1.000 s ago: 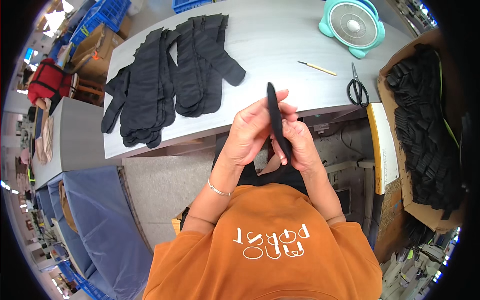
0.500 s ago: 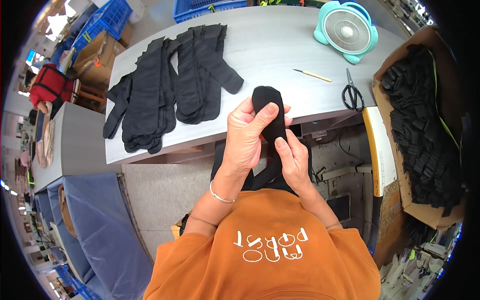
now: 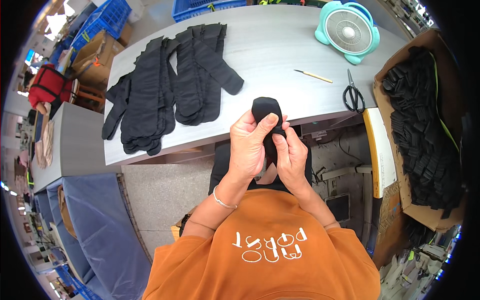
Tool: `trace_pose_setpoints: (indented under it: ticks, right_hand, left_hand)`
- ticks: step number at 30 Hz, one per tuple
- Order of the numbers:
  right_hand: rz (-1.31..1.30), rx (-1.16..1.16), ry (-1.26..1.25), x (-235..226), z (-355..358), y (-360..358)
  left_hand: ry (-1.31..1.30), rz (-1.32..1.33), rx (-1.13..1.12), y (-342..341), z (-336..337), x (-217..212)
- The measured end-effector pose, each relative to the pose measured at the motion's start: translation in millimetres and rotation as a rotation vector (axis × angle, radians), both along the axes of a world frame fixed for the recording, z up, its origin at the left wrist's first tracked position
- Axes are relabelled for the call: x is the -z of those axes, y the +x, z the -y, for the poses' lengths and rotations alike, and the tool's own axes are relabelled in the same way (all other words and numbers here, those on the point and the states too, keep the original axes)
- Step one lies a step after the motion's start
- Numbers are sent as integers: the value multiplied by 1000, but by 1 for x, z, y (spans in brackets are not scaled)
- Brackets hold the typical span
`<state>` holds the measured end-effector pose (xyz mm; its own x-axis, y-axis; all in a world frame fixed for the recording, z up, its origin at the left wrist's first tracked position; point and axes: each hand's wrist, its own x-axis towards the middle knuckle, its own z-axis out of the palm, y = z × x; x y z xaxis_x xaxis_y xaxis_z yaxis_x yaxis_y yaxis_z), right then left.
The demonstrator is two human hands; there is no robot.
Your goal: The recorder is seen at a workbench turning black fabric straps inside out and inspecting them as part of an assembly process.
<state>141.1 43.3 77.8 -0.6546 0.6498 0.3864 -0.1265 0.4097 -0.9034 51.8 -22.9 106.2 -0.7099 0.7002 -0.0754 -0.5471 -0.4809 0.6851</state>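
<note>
Both my hands hold one black sock (image 3: 266, 111) upright in front of my chest, just off the near edge of the grey table (image 3: 280, 55). My left hand (image 3: 250, 145) wraps the sock from the left, its thumb pressed on the rounded toe end. From the right, my right hand (image 3: 290, 155) pinches the sock's lower part, which hangs down behind my fingers and is mostly hidden. On the table to the left lie two piles of flat black socks (image 3: 165, 85).
A teal desk fan (image 3: 348, 31) stands at the table's far right, with a wooden-handled tool (image 3: 314, 75) and black scissors (image 3: 353, 93) nearer me. A cardboard box of black folded pieces (image 3: 425, 130) stands at my right. Blue crates (image 3: 107, 17) and cardboard boxes (image 3: 97, 50) are behind the table.
The sock was a long thin strip held upright; my hands have gathered it down so its rounded toe end now bulges above my left thumb.
</note>
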Motion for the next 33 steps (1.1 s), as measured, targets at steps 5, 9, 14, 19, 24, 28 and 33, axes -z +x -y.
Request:
trace_pose_setpoints:
  ticks: [5, 9, 14, 19, 24, 28, 33]
  right_hand:
    - [16, 53, -26, 9, -1, -2]
    - [54, 44, -1, 7, -2, 0]
    - [53, 68, -56, 6, 2, 0]
    - [55, 38, -64, 4, -3, 2]
    - [40, 35, -38, 2, 0, 2]
    - [54, 45, -48, 5, 1, 5]
    - [8, 62, -15, 9, 2, 3]
  left_hand:
    - [7, -24, -59, 5, -6, 6]
    - [3, -34, -31, 6, -7, 8]
    - [-18, -53, -57, 11, -8, 13]
    - [-13, -69, -65, 17, -8, 12]
    - [113, -76, -86, 18, -5, 16]
    - [9, -58, -57, 17, -6, 11]
    - [30, 47, -71, 16, -8, 5]
